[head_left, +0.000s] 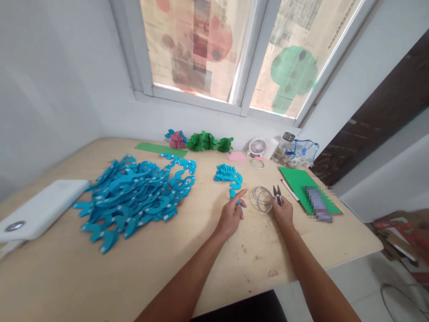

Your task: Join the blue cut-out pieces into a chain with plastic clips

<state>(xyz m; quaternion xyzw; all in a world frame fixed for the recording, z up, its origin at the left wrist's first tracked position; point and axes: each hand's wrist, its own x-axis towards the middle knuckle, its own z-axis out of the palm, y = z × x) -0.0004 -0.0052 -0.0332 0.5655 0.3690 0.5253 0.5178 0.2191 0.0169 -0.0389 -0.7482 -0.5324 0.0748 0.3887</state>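
Observation:
My left hand [231,217] is over the table with its index finger stretched out and the other fingers curled. A blue paper cutout [232,193] shows behind and between those fingers, partly hidden. It lies in line with a small folded stack of blue paper cutouts [225,172] just beyond. In my right hand [283,214] is a pair of thread snips [277,192], dark blades pointing away from me. Two thin pale rings [263,199], perhaps narrow tape rolls, lie against its left side. A large heap of blue paper cutouts [134,192] spreads over the table's left.
A white device [45,208] lies at far left. Along the wall stand green paper ornaments [208,141], a pink one [177,139], a small fan [257,146] and a glass bottle [284,147]. Green sheets [295,179], a white pen [290,189] and a blurred-out object [318,203] lie right.

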